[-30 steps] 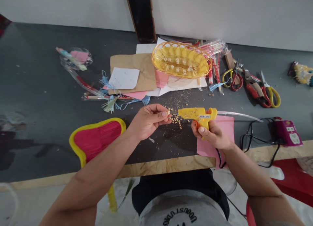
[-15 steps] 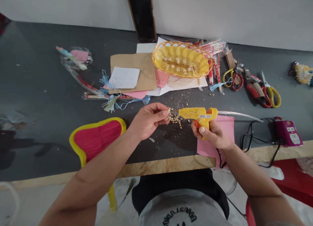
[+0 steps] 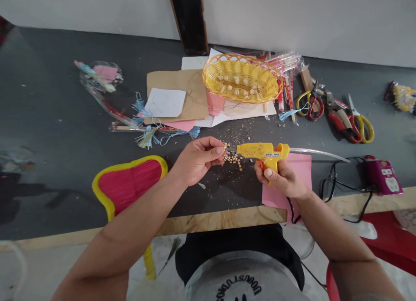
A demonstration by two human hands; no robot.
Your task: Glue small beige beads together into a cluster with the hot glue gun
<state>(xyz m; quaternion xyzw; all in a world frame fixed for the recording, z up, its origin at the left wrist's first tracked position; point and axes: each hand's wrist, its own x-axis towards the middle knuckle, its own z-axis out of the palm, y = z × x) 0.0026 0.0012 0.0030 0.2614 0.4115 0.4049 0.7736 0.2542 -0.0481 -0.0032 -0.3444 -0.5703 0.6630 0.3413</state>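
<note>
My right hand (image 3: 280, 176) is wrapped round the handle of a yellow hot glue gun (image 3: 256, 150), with a long clear glue stick (image 3: 320, 153) sticking out of its back. The gun's nozzle points left and reaches my left hand (image 3: 207, 157). Thumb and forefinger of that hand pinch a small pale wooden piece (image 3: 225, 146) at the nozzle tip; the fingers partly hide it. Just beneath, a heap of small wooden bits (image 3: 236, 162) lies scattered on the dark table (image 3: 214, 201).
Behind stands a yellow woven basket (image 3: 240, 97) holding several pale clusters. Scissors (image 3: 361, 119) and pliers (image 3: 338, 114) lie to the right. A pink fan (image 3: 130, 186) with yellow edging is by my left forearm. A purple power socket (image 3: 383, 176) with black cable sits at the right edge.
</note>
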